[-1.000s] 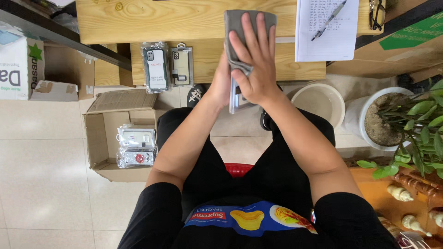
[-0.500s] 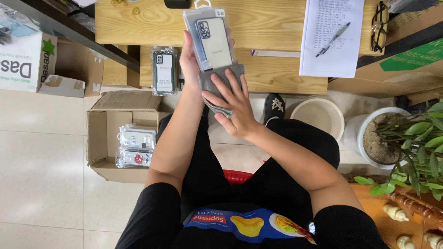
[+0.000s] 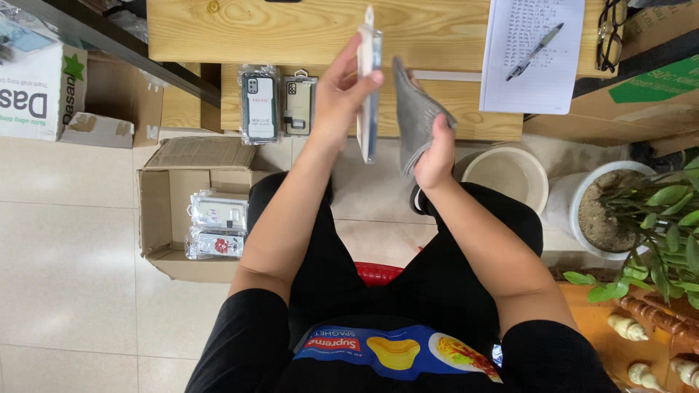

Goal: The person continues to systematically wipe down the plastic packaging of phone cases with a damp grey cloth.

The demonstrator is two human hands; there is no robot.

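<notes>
Two packaged phone cases lie flat on the wooden bench [image 3: 451, 109] at my ten o'clock: a dark one [image 3: 260, 107] and a paler one [image 3: 297, 105], both in glossy plastic. One more packaged case [image 3: 369, 87] stands edge-on, pinched between the thumb and fingers of my left hand [image 3: 342, 91]. My right hand [image 3: 437, 149] clamps one soft grey cloth [image 3: 415, 113], just beside it at three o'clock. Two packs sit in the cardboard box [image 3: 156, 211].

Even, soft daylight fills the frame, bright on the pale floor tiles [image 3: 65, 240] at left with no hard glare. Shadows are faint and diffuse under the table [image 3: 306, 29]. Focus is mostly sharp; straight edges bow slightly near the corners.
</notes>
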